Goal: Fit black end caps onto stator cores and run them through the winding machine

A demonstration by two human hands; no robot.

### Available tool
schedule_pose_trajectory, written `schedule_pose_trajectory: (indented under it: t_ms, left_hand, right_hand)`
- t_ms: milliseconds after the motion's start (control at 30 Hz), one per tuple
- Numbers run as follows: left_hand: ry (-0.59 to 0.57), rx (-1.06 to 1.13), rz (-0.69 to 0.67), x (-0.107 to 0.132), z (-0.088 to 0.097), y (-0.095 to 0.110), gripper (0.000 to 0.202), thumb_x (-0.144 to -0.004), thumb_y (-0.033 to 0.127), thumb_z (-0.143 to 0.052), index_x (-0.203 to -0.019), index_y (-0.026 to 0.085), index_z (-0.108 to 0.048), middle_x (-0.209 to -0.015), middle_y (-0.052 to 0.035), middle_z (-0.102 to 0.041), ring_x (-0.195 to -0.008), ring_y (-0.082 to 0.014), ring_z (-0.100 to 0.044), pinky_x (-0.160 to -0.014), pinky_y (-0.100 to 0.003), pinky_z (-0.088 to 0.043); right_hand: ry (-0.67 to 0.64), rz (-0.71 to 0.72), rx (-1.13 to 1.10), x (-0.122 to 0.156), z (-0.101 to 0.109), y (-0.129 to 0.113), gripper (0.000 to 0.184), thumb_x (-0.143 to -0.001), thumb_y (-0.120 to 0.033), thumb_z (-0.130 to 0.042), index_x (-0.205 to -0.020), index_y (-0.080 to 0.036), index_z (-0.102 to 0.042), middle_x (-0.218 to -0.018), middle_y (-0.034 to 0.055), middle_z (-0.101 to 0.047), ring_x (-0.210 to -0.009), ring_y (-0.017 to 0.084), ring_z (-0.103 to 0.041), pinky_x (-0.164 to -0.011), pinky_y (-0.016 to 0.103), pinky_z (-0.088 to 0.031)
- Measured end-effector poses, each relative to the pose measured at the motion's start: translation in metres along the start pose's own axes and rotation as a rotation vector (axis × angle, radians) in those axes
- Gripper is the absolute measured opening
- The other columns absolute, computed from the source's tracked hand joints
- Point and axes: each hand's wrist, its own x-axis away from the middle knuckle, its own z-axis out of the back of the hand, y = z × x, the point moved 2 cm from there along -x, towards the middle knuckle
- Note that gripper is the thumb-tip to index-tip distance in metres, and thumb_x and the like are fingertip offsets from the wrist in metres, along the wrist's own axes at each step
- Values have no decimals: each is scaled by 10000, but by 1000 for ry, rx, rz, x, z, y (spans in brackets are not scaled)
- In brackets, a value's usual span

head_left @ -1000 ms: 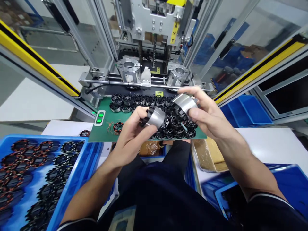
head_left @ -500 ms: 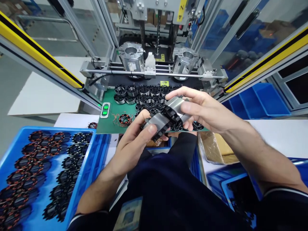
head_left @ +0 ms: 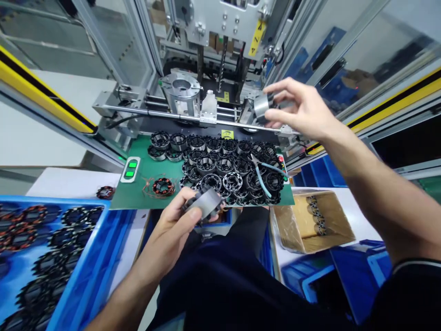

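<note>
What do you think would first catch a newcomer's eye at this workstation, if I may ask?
Probably the pile of dark toothed rings on the green board, with blue-handled pliers lying open across its right side. Next, the left hand grips a grey metal ring by the board's near edge, while the right hand holds a second ring up near the metal rail. A ring with orange windings lies to the pile's left.

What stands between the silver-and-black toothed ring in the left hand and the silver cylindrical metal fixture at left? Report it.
Past the held ring stand rows of black-and-silver rings on a green board, then a straight silver metal rod crossing in front of the fixture. Nothing visible covers the fixture's open top.
</note>
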Motion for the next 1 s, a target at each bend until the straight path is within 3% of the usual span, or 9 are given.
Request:
schedule_pose_trajectory:
  t_ms: [100, 167, 333, 433, 533, 700, 867, 933, 1000]
  left_hand:
    - [55, -69, 44, 6, 14, -10, 282, -1016, 514, -917, -1105, 279, -789, -1276, -65, -883, -1169, -250, -822, -1031, -297, -644]
    - [133, -79, 77, 9, 21, -13, 447, -872, 488, -1034, -1195, 307, -784, -1153, -59, -884, -1065, -259, -833, -939, -296, -657]
    - [316, -3, 140, 13, 30, -11, 1250, -375, 429, -1218, -1497, 383, -669, -1093, -38, -867, -874, -281, -838, -725, -283, -651]
    - [391, 4, 153, 12, 34, -11, 1233, -223, 559, -1236, -1329, 344, -734, -1106, -40, -880, -898, -272, -850, -760, -259, -658]
    - [418, -15, 154, 9, 35, -11, 1053, -261, 672, -1209, -1138, 292, -767, -1147, -52, -892, -939, -264, -857, -837, -262, -671]
    - [430, -4, 170, 5, 31, -15, 1004, -326, 730, -1179, -1150, 312, -788, -1220, -44, -897, -1029, -278, -863, -916, -283, -679]
    - [423, 27, 156, 7, 31, -17, 925, -398, 747, -1164, -1138, 304, -826, -1142, -40, -871, -972, -261, -848, -889, -270, -675]
    - [436, 63, 141, 9, 36, -21, 880, -428, 711, -1172, -1136, 312, -834, -1167, -39, -868, -973, -257, -842, -895, -270, -683]
    - [441, 87, 121, 12, 44, -26, 878, -437, 677, -1183, -1156, 312, -836, -1196, -39, -866, -966, -251, -841, -891, -263, -689]
  right_hand:
    - [148, 16, 410, -53, 48, 32, 751, -795, -663, -1077, -1406, -347, -776, -1370, 38, -859, -1331, 378, -734, -1189, 619, -669]
    - [200, -41, 636, -81, 65, 55, 704, -837, -628, -1043, -1407, -317, -771, -1416, 34, -864, -1378, 374, -702, -1301, 632, -569]
    - [70, -101, 855, -115, 70, 99, 675, -875, -422, -1024, -1473, -232, -776, -1451, 101, -852, -1311, 357, -768, -1267, 600, -590]
    - [-21, -107, 868, -124, 74, 109, 683, -830, -426, -1084, -1438, -267, -818, -1436, 75, -853, -1252, 339, -799, -1264, 555, -592]
    - [-133, -104, 868, -135, 84, 109, 652, -871, -390, -1088, -1457, -275, -826, -1349, 26, -869, -1127, 245, -795, -1231, 469, -585]
    - [-297, -147, 857, -159, 96, 109, 637, -910, -516, -1068, -1427, -234, -825, -1149, -35, -888, -1071, 160, -760, -1191, 373, -563]
    - [-329, -229, 882, -180, 107, 115, 809, -816, -741, -1060, -1398, -230, -827, -1135, 3, -900, -1125, 253, -807, -1250, 533, -590]
    - [-366, -197, 944, -183, 110, 115, 923, -732, -837, -1059, -1430, -284, -817, -1191, 17, -908, -1146, 304, -814, -1261, 618, -611]
    - [-372, -148, 1008, -178, 108, 115, 976, -753, -905, -996, -1484, -289, -796, -1269, 48, -905, -1189, 346, -823, -1261, 676, -622]
